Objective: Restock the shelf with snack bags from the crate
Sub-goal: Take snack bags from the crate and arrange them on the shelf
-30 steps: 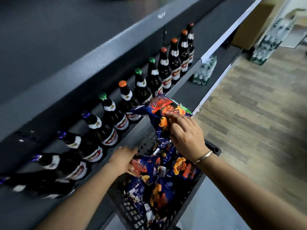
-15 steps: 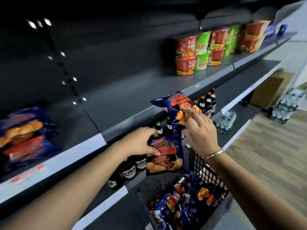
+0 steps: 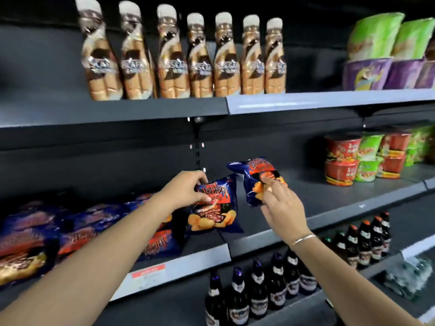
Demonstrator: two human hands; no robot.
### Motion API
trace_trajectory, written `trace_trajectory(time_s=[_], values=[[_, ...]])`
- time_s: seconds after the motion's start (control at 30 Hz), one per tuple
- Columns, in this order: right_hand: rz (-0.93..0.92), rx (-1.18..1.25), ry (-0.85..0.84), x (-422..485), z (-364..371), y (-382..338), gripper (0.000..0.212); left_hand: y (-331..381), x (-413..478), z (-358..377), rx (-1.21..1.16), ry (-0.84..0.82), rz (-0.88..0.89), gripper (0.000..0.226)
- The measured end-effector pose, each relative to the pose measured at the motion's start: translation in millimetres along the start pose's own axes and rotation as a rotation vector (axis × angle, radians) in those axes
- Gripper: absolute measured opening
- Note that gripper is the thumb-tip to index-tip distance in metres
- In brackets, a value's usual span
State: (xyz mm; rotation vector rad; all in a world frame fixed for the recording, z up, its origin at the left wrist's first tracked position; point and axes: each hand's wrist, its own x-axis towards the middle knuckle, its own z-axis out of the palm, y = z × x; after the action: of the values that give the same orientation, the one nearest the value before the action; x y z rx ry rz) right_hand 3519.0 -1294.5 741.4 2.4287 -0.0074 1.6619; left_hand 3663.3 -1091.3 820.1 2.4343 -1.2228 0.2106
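Observation:
My left hand grips the top of a blue and orange snack bag, held upright over the middle shelf beside a row of like snack bags on the left. My right hand holds a second snack bag by its lower part, a little higher and to the right, above the bare shelf surface. The crate is out of view.
Brown drink bottles line the top shelf. Green and purple packs stand at its right. Red and green noodle cups are stacked at the middle shelf's right end. Dark glass bottles fill the shelf below.
Both hands rose from the crate to the middle shelf, each with a snack bag. The view tilted up, so the crate dropped out of sight.

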Motion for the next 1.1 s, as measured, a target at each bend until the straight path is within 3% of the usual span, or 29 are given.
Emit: trace_trajectory(time_s=[0.23,0.33,0.47,0.63,0.93,1.03,1.1], values=[[-0.04,-0.078,-0.206,19.7,87.9,17.0,0.026,-45.2,57.0,18.0,0.183,0.034,-0.207,0.043],[-0.065,-0.058,-0.27,24.0,128.6,27.9,0.016,-61.0,82.2,31.1,0.208,-0.016,-0.289,0.044],[-0.029,-0.007,-0.395,27.9,178.2,36.4,0.038,-82.8,109.6,49.7,0.232,-0.078,-0.416,0.048],[-0.102,0.018,-0.431,20.6,224.6,35.7,0.041,-99.5,128.6,59.7,0.306,-0.074,-0.479,0.048],[-0.15,0.156,-0.669,4.7,240.1,30.2,0.049,-104.0,141.8,70.6,0.357,-0.116,-0.486,0.047],[-0.087,0.225,-0.717,5.2,234.3,35.0,0.058,-102.8,142.9,75.3,0.384,-0.112,-0.504,0.054],[-0.074,0.305,-0.751,6.3,229.5,36.7,0.052,-102.7,141.0,79.0,0.412,-0.107,-0.51,0.061]])
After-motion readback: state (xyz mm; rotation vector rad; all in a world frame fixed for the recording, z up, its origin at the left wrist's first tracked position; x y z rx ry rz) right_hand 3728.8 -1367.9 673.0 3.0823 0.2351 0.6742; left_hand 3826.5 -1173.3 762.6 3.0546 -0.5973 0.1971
